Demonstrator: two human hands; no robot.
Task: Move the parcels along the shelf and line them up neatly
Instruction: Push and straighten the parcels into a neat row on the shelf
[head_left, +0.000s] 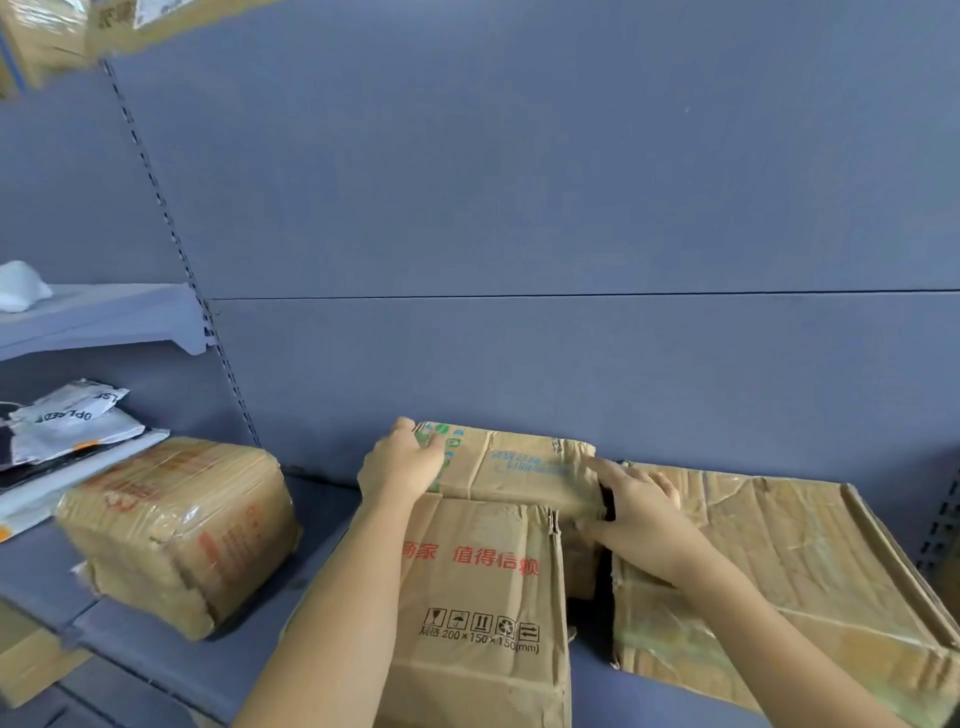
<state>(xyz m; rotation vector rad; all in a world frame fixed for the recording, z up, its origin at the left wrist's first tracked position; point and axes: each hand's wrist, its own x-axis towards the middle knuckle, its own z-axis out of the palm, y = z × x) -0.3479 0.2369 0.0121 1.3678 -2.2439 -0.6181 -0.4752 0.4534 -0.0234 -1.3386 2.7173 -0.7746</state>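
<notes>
Right at the near edge of the blue shelf (311, 597), at six o'clock, stands the front carton (478, 613), printed with red characters and a row of handling symbols. Both bare forearms reach past it, one on either side. Behind it, touching its far edge, is the rear carton (519, 467), crumpled, with green and blue print on top.

The left hand (402, 465) grips that carton's left end, at nine o'clock of it, fingers curled over the top corner. The right hand (639, 512) holds its right end, at three o'clock, thumb laid along the top and fingers down in the narrow gap beside it; how far they curl I cannot tell.

Crowding that gap is a wide flat carton (753, 561), creased and low, filling the shelf toward four o'clock. At eight o'clock, well apart from the hands, sits a taped bundle (176, 530) wrapped in clear film, slightly tilted.

Farther left, at nine o'clock, grey mailer bags (72, 421) lie heaped in the next bay, under an upper shelf (98, 312) bearing a white bag (21, 286). A slotted upright (171, 234) divides the bays, and the blue back panel (519, 182) closes off everything behind. At eleven o'clock, more cartons (52, 31) show, blurred.
</notes>
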